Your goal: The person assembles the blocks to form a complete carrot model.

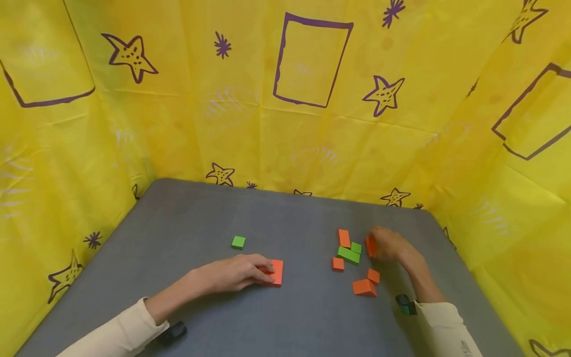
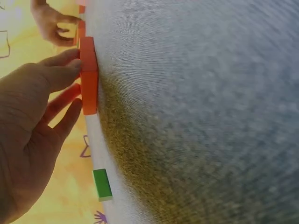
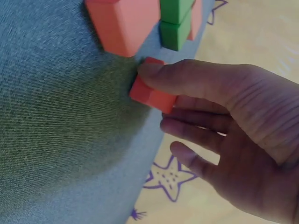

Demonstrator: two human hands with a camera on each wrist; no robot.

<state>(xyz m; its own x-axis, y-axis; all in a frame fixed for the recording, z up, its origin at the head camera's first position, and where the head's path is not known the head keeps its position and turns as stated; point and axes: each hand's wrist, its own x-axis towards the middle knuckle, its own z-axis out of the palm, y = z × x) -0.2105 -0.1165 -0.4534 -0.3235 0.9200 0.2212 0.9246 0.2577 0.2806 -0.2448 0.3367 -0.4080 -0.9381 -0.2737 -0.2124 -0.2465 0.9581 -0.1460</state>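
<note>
My left hand (image 1: 238, 272) rests its thumb and fingertips on a flat orange block (image 1: 277, 273) lying on the grey table. In the left wrist view, the fingers lie along the top edge of that orange block (image 2: 89, 91). Off to the right, my right hand (image 1: 392, 244) pinches a small orange block (image 1: 371, 247). The right wrist view has the thumb across the near face of this orange block (image 3: 154, 95), the other fingers behind it and partly hidden. A small green block (image 1: 238, 242) sits alone beyond my left hand.
Left of my right hand lie a long green block (image 1: 348, 256), a small green block (image 1: 356, 247) and an upper orange block (image 1: 344, 238). More orange pieces (image 1: 337, 264) are nearby, including a larger block (image 1: 364, 287) nearer me. Yellow patterned cloth (image 1: 250, 134) surrounds the table.
</note>
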